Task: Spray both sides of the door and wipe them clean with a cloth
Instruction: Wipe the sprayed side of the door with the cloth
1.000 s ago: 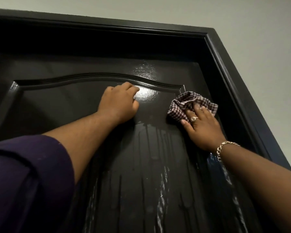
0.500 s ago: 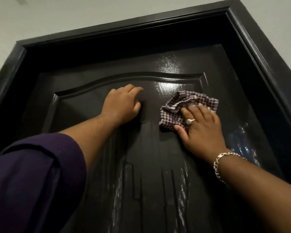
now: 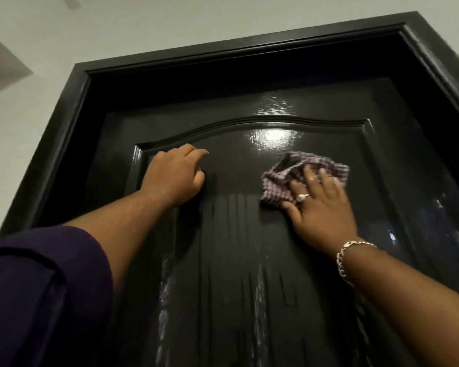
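On one wet door (image 3: 239,260), the right hand (image 3: 321,207) presses one cloth (image 3: 281,181) with straight, spread fingers (image 3: 309,176), while the left hand (image 3: 175,176), fingers curled on nothing, rests beside it.

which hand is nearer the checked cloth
Right. The right hand presses straight fingers onto the checked cloth; the left hand rests curled on the door, apart to the cloth's left.
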